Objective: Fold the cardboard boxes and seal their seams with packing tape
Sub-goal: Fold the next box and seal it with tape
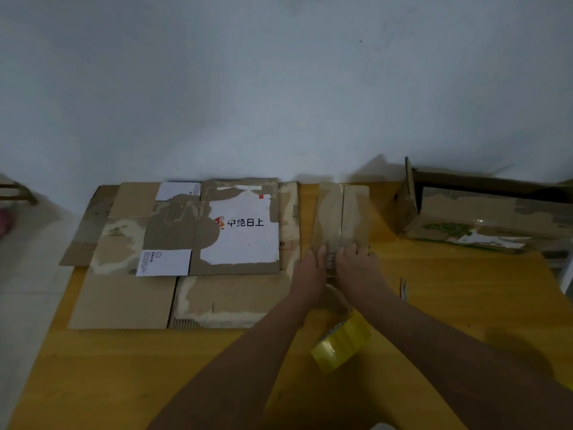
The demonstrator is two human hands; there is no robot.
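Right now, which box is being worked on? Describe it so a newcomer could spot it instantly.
On the yellow wooden table, look right of the flattened cardboard sheets and left of the big open box by the wall. The small folded box stands between them, both hands pressing its near end, left hand and right hand. Only it shows closed flaps meeting along a centre seam.

Both hands, left hand [310, 262] and right hand [355, 259], press on small box [341, 212] at its seam. Tape roll [341, 346] sits just behind the wrists; flat cardboard [192, 237] left of them, on the tabletop [124, 367].
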